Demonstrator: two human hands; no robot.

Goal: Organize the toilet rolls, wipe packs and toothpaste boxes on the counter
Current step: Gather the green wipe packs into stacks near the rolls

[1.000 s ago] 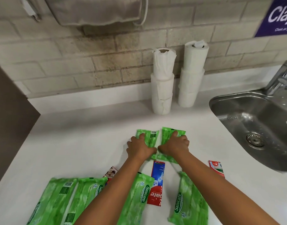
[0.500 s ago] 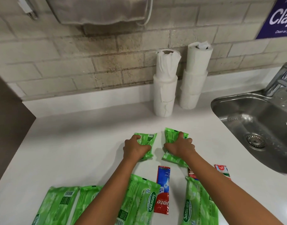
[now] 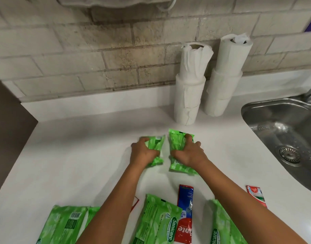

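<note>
My left hand (image 3: 144, 153) grips a green wipe pack (image 3: 156, 146) near the middle of the white counter (image 3: 80, 147). Beside it my right hand (image 3: 190, 152) grips a second green wipe pack (image 3: 177, 145), a small gap apart from the first. Two stacks of white toilet rolls (image 3: 190, 85) (image 3: 225, 76) stand against the brick wall behind. Closer to me lie several more green wipe packs (image 3: 158, 222) (image 3: 66, 224) (image 3: 223, 224). A red and blue toothpaste box (image 3: 185, 213) lies between two of them, and another toothpaste box (image 3: 256, 195) lies at the right.
A steel sink (image 3: 283, 131) with a drain is set into the counter at the right, its tap at the frame edge. A dark panel (image 3: 8, 124) borders the counter on the left. A grey dispenser hangs on the wall above.
Both hands have pushed their wipe packs farther from me toward the toilet rolls, and the two packs have drawn slightly apart. My view has tilted closer.
</note>
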